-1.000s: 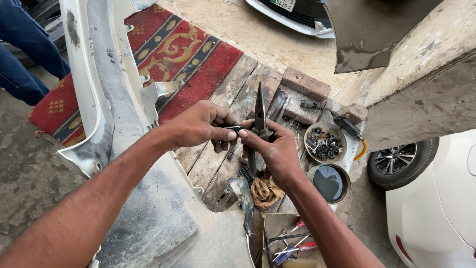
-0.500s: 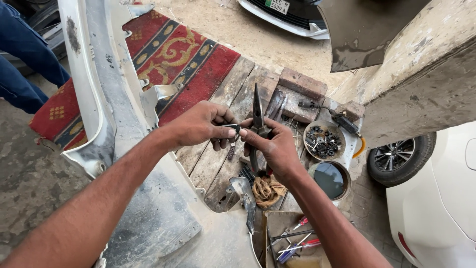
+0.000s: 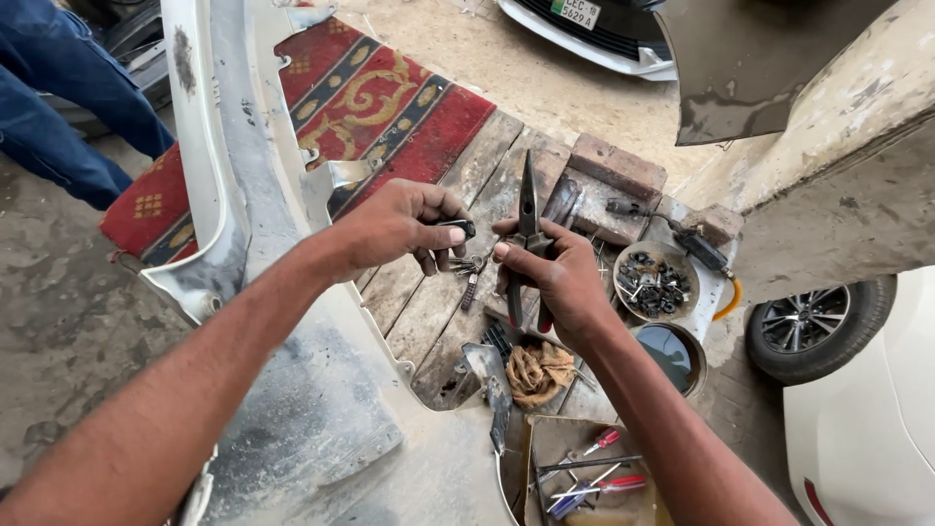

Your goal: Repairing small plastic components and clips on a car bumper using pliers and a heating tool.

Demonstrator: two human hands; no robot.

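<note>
My right hand [image 3: 551,276] grips a pair of long-nose pliers [image 3: 527,205] with the dark jaws pointing up and away. My left hand [image 3: 399,223] pinches a small black key fob [image 3: 456,229], and a bunch of keys [image 3: 470,271] hangs from it between the two hands. The hands are a little apart, held above a wooden plank platform [image 3: 458,175]. A white car bumper [image 3: 234,166] lies under my left forearm.
A red patterned rug [image 3: 375,93] lies under the bumper. A bowl of screws and bolts [image 3: 654,283], a dark tin [image 3: 671,353], a brick [image 3: 618,166], a rag [image 3: 541,370] and a box of screwdrivers [image 3: 589,477] sit near. A person's blue-trousered legs [image 3: 58,107] stand at left. A white car's wheel [image 3: 808,317] shows at right.
My hands have drawn slightly apart, so the keys now hang in the gap between them. The pliers stay upright in my right hand.
</note>
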